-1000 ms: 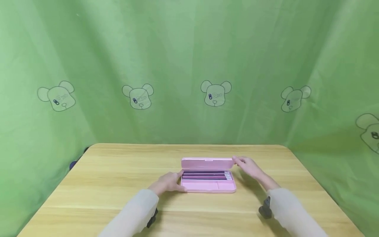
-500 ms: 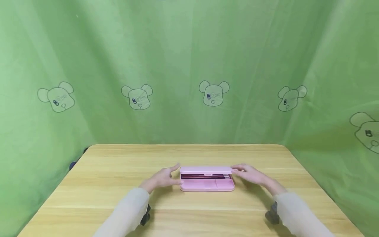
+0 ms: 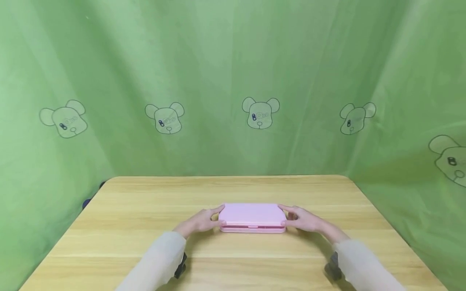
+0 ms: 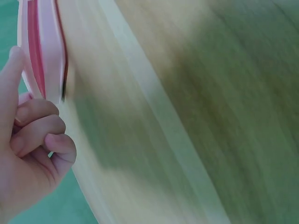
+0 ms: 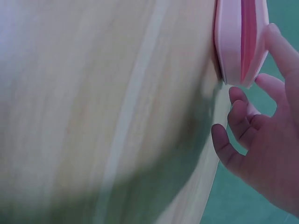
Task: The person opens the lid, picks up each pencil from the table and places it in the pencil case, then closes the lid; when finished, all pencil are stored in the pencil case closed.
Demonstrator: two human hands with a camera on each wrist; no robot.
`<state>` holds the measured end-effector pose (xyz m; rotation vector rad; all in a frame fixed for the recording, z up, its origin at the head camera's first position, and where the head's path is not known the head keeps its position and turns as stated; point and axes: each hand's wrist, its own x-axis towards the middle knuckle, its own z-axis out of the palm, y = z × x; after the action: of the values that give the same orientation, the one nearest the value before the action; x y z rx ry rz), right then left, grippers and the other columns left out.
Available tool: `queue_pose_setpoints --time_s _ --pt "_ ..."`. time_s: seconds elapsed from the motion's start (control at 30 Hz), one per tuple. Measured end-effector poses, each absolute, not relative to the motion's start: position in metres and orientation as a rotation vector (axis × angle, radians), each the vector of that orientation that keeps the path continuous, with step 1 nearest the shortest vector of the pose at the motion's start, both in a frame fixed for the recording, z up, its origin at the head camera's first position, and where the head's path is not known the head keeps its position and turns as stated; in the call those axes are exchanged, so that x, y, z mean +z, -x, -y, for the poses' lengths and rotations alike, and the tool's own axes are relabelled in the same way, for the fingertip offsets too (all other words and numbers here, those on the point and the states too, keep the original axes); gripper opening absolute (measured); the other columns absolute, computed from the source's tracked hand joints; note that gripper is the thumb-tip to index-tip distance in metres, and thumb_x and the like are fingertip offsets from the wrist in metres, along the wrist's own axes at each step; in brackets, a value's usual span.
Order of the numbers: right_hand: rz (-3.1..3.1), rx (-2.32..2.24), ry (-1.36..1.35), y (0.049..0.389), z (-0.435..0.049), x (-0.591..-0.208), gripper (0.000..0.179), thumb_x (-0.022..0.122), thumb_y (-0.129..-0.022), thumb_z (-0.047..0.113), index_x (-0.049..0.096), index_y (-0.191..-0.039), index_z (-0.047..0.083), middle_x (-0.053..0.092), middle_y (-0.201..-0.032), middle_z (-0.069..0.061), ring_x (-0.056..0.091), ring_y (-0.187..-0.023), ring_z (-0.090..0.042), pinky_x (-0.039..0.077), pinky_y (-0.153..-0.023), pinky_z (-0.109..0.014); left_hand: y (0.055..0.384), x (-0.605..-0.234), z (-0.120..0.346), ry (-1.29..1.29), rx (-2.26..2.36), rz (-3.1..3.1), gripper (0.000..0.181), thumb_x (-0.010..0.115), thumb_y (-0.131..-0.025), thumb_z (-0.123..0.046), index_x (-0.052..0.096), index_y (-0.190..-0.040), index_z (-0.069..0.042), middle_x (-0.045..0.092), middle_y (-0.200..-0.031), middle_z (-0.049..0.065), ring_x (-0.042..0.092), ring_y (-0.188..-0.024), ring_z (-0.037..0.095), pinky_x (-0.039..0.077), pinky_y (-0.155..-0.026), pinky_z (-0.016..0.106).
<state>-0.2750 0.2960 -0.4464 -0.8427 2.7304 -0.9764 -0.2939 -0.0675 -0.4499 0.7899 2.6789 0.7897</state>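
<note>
A pink pencil case [image 3: 252,215] lies on the table with its lid lowered almost fully. A narrow gap [image 5: 247,42] shows along the front between lid and base; the pencils inside are hidden. My left hand [image 3: 199,222] grips the lid's left end, thumb at the front corner and index finger at the back. In the left wrist view its other fingers [image 4: 39,123] are curled below the case. My right hand [image 3: 305,219] holds the right end the same way. Its thumb [image 5: 279,44] lies on the lid's edge in the right wrist view, the remaining fingers bent loosely.
The wooden table [image 3: 145,202] extends around the case on all sides. Behind it and at both sides hangs a green curtain [image 3: 204,60] with bear-head outlines. Dark objects [image 3: 86,203] peek out beyond the table's left edge.
The lid has swung down from upright toward the front, covering the pencils and compartments. My right hand came down with it; my left hand shifted from the base's left side to the lid's left end.
</note>
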Motion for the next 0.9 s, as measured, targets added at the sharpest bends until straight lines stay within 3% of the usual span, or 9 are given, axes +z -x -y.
queue_pose_setpoints --time_s 0.13,0.27,0.37,0.47,0.63,0.73,0.8,0.9 --pt "-2.755 -0.923 0.851 0.277 -0.293 -0.446 0.065 0.063 -0.085 0.023 0.036 -0.133 -0.011 0.048 -0.076 -0.002 0.041 -0.066 -0.008 0.039 -0.057 -0.021 0.294 -0.452 0.067 -0.802 0.717 -2.722 0.071 0.054 -0.087 -0.047 0.027 -0.144 -0.014 0.035 -0.054 -0.004 0.028 -0.045 0.007 0.046 -0.071 0.031" --pt "-2.741 -0.944 0.847 0.28 -0.291 -0.444 0.065 0.064 -0.084 0.023 0.036 -0.133 -0.011 0.048 -0.071 -0.002 0.04 -0.06 -0.009 0.038 -0.053 -0.02 0.295 -0.452 0.066 -0.778 0.753 -2.745 0.073 0.059 -0.085 -0.044 0.029 -0.143 -0.013 0.032 -0.05 -0.003 0.024 -0.043 0.008 0.042 -0.059 0.028" --pt "-2.725 -0.947 0.809 0.282 -0.29 -0.443 0.066 0.065 -0.084 0.022 0.036 -0.134 -0.01 0.047 -0.067 -0.002 0.04 -0.058 -0.009 0.036 -0.05 -0.019 0.295 -0.452 0.065 -0.767 0.758 -2.753 0.074 0.061 -0.083 -0.043 0.03 -0.143 -0.012 0.055 -0.067 0.011 0.036 -0.052 0.009 0.047 -0.077 0.032" --pt "-2.734 -0.925 0.752 0.281 -0.289 -0.442 0.067 0.065 -0.083 0.023 0.035 -0.135 -0.008 0.045 -0.065 -0.001 0.038 -0.057 -0.009 0.034 -0.049 -0.02 0.296 -0.451 0.064 -0.754 0.783 -2.74 0.074 0.063 -0.083 -0.041 0.031 -0.142 -0.012 0.06 -0.093 0.025 0.044 -0.064 0.016 0.043 -0.093 0.039" --pt "-2.767 -0.866 0.685 0.28 -0.286 -0.439 0.068 0.066 -0.083 0.025 0.035 -0.136 -0.005 0.041 -0.063 0.0 0.036 -0.054 -0.008 0.034 -0.047 -0.02 0.298 -0.449 0.063 -0.719 0.842 -2.728 0.071 0.065 -0.082 -0.038 0.034 -0.141 -0.013 0.053 -0.121 0.028 0.054 -0.097 0.025 0.036 -0.102 0.045" --pt "-2.763 -0.853 0.66 0.279 -0.283 -0.438 0.069 0.066 -0.083 0.025 0.035 -0.137 -0.003 0.041 -0.063 0.0 0.036 -0.055 -0.009 0.034 -0.047 -0.021 0.296 -0.449 0.064 -0.717 0.853 -2.737 0.071 0.066 -0.081 -0.037 0.036 -0.14 -0.012 0.039 -0.136 0.025 0.046 -0.12 0.032 0.033 -0.104 0.047" --pt "-2.757 -0.854 0.647 0.279 -0.281 -0.439 0.069 0.065 -0.084 0.026 0.034 -0.138 -0.001 0.042 -0.064 -0.001 0.037 -0.055 -0.01 0.035 -0.048 -0.021 0.295 -0.448 0.066 -0.7 0.856 -2.744 0.072 0.067 -0.08 -0.037 0.037 -0.14 -0.011 0.038 -0.137 0.024 0.043 -0.123 0.034 0.034 -0.104 0.047" --pt "-2.746 -0.867 0.637 0.279 -0.277 -0.441 0.069 0.065 -0.084 0.026 0.033 -0.139 0.0 0.043 -0.064 -0.001 0.038 -0.056 -0.01 0.036 -0.049 -0.021 0.292 -0.445 0.068 -0.667 0.832 -2.757 0.074 0.069 -0.079 -0.037 0.037 -0.14 -0.011 0.04 -0.135 0.026 0.05 -0.114 0.03 0.038 -0.1 0.047"
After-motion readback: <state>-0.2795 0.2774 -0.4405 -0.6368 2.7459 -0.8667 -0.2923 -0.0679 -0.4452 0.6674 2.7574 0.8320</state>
